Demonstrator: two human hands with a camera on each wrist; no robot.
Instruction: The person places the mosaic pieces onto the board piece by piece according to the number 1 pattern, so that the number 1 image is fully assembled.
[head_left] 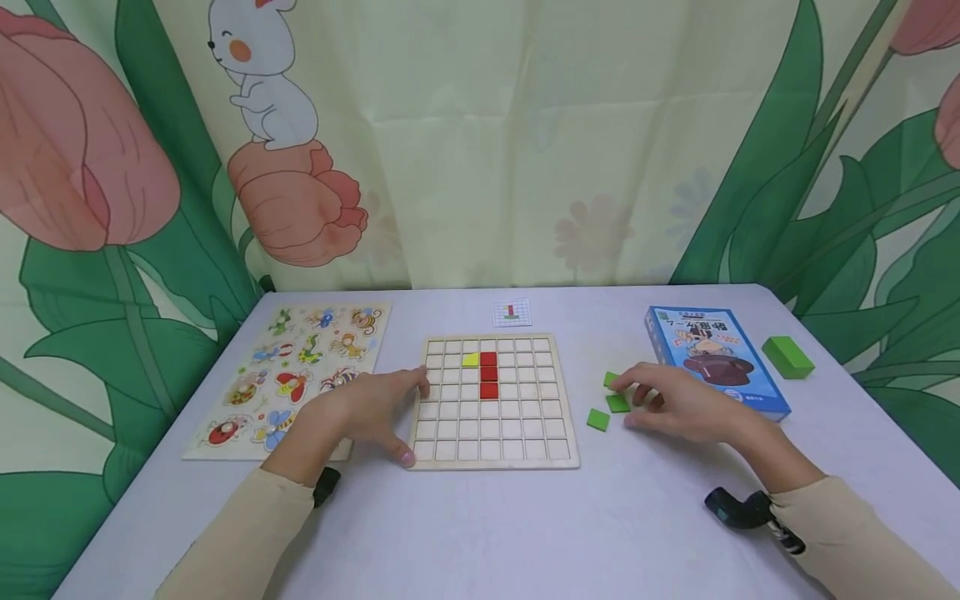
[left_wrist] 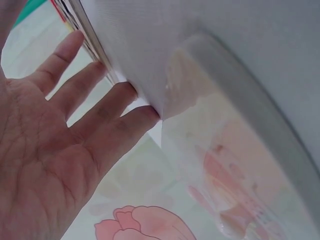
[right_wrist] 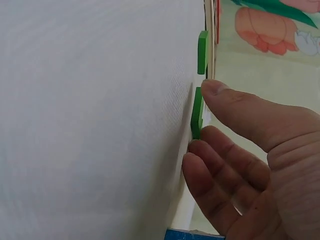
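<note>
My left hand [head_left: 367,408] lies at the left edge of a wooden grid board [head_left: 457,433], thumb near its front corner and fingers spread along the side. In the board's upper rows, a column of red squares [head_left: 489,390] stands beside a yellow piece [head_left: 471,360]. To the board's right, my right hand [head_left: 686,404] is low over loose green tiles [head_left: 597,419], fingers bent. In the right wrist view, the thumb is at one end of a green tile [right_wrist: 197,112] and the fingertips at the other, with space between them.
A small pattern card [head_left: 512,313] lies behind the board. At left is an insect picture board [head_left: 255,375], partly under the left forearm. A blue box [head_left: 720,358] and a green block [head_left: 787,357] sit at right. A printed curtain [head_left: 480,167] hangs behind the table.
</note>
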